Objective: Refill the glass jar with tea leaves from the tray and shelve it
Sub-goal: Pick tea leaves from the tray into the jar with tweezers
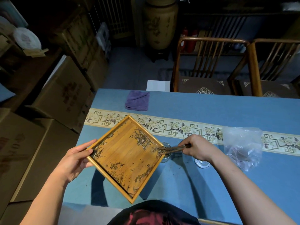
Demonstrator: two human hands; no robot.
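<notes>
Our left hand (76, 157) grips the tilted tray (126, 158) by its corner; our right hand (197, 147) pinches tongs (172, 149) on tea leaves (159, 150) above the glass jar (165, 157).

Tilted tray (125, 153), tongs (172, 149) at corner

Beyond the left grip, toward the far table edge: a folded purple cloth (137, 100) on the blue table (227, 111), just short of a floral patterned runner (170, 126) crossing it. Right of the right grip, lying over that runner: a crumpled clear plastic bag (243, 146). Past the far edge, two wooden chairs (209, 65) side by side, a tall painted ceramic urn (159, 23) behind them, and off beyond the left grip, stacked cardboard boxes (63, 93).
</notes>
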